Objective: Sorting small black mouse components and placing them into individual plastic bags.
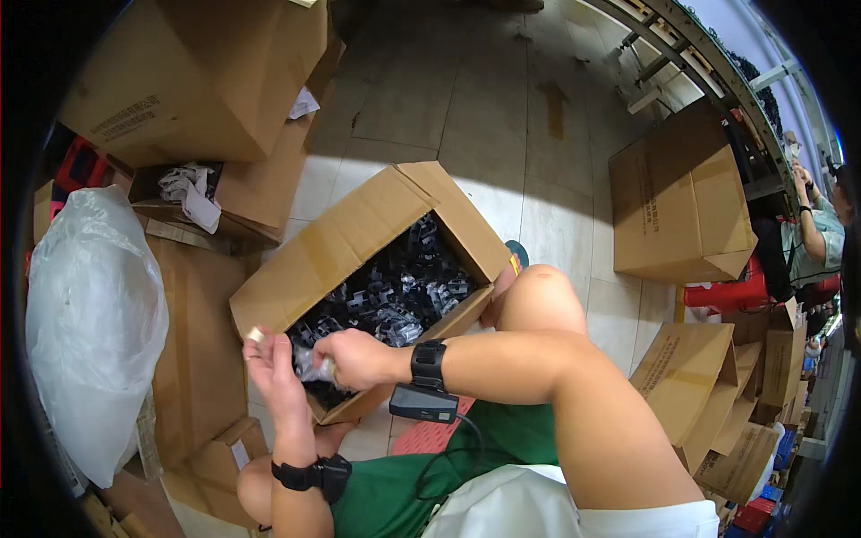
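Observation:
An open cardboard box [350, 238] stands on the floor in front of my knees, filled with several small black parts in clear plastic wrap [395, 291]. My left hand [272, 372] is raised at the box's near corner, pinching a small pale piece at its fingertips. My right hand [354, 357] reaches across to it and grips a small clear plastic bag [309, 366] held between both hands. Both wrists carry black straps, and a small dark device hangs under the right wrist [423, 402].
A big white plastic sack [90, 323] lies at the left. Closed and open cardboard boxes [193, 72] stand behind it, another [677, 202] at the right, flattened cartons [708, 394] at lower right. Another person [812, 233] sits at far right by a rack.

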`<action>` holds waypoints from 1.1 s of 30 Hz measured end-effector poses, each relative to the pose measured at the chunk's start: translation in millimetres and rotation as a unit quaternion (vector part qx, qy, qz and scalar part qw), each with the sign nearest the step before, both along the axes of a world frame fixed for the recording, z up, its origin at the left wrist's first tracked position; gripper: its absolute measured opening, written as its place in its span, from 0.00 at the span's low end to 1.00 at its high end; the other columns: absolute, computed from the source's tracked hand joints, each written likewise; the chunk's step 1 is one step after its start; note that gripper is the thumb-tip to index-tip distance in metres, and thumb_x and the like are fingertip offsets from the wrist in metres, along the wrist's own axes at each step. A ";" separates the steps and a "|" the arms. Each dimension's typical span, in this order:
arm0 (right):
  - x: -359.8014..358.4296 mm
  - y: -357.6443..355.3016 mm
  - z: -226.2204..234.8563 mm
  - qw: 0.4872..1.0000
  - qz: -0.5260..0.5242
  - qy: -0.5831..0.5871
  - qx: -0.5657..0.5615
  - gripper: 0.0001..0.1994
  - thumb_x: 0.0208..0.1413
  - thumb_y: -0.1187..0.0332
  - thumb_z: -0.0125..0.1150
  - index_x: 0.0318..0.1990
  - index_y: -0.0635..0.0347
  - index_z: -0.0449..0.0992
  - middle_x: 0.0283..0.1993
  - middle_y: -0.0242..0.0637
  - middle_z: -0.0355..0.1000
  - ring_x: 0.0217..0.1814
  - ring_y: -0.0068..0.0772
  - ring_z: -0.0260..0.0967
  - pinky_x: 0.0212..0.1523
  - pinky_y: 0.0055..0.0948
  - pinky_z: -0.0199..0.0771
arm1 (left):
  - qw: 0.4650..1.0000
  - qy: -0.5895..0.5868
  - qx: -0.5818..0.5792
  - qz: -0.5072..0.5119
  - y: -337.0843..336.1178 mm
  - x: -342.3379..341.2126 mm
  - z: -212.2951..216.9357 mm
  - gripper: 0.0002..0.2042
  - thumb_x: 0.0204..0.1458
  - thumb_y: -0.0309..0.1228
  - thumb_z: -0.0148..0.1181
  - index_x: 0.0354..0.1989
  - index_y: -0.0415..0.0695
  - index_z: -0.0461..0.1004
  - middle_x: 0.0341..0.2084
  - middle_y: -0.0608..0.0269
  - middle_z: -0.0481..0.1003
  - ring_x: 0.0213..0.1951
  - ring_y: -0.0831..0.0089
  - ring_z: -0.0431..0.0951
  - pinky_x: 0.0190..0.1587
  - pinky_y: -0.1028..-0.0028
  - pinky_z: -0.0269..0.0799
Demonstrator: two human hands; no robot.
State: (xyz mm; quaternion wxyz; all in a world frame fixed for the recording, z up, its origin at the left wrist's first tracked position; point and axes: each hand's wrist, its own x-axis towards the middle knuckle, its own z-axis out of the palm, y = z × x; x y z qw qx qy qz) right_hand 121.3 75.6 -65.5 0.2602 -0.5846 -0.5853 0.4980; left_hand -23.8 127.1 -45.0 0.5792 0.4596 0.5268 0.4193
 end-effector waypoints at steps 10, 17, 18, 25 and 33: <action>-31.8 22.6 -1.7 0.880 -0.143 0.452 -0.013 0.17 0.45 0.83 0.62 0.46 0.64 0.76 0.40 0.32 0.75 0.44 0.24 0.71 0.46 0.25 0.72 | 0.985 0.006 -0.092 -0.146 16.0 -11.6 10.9 0.14 0.52 0.20 0.59 0.48 0.31 0.73 0.37 0.63 0.77 0.39 0.79 0.76 0.43 0.79 0.72; -10.4 33.8 -63.3 0.979 -0.054 -0.157 -0.119 0.23 0.47 0.59 0.63 0.50 0.61 0.78 0.60 0.57 0.67 0.63 0.58 0.62 0.62 0.46 0.66 | 0.987 0.151 0.037 0.041 56.0 -58.8 27.5 0.06 0.49 0.16 0.55 0.34 0.37 0.76 0.23 0.67 0.74 0.25 0.80 0.72 0.28 0.79 0.68; -13.4 32.5 -72.8 0.973 -0.091 -0.197 -0.079 0.23 0.45 0.63 0.60 0.53 0.57 0.77 0.60 0.65 0.61 0.64 0.68 0.55 0.66 0.48 0.60 | 0.989 0.130 0.042 0.055 56.2 -62.7 29.8 0.06 0.49 0.17 0.55 0.33 0.37 0.76 0.24 0.67 0.74 0.25 0.81 0.72 0.28 0.79 0.68; 21.2 83.9 -122.6 0.954 -0.021 -0.299 -0.008 0.27 0.45 0.63 0.62 0.56 0.57 0.73 0.60 0.67 0.62 0.66 0.68 0.55 0.65 0.54 0.60 | 0.970 0.167 0.176 0.036 39.7 -34.2 44.1 0.07 0.45 0.18 0.53 0.32 0.33 0.76 0.30 0.58 0.77 0.34 0.71 0.77 0.41 0.74 0.73; 39.8 66.4 -149.1 0.965 -0.006 -0.261 0.036 0.17 0.45 0.63 0.64 0.41 0.65 0.80 0.41 0.59 0.77 0.46 0.57 0.75 0.50 0.45 0.76 | 0.957 0.200 0.205 0.048 45.0 -34.8 52.8 0.06 0.43 0.18 0.52 0.29 0.32 0.76 0.30 0.54 0.77 0.34 0.66 0.79 0.41 0.70 0.74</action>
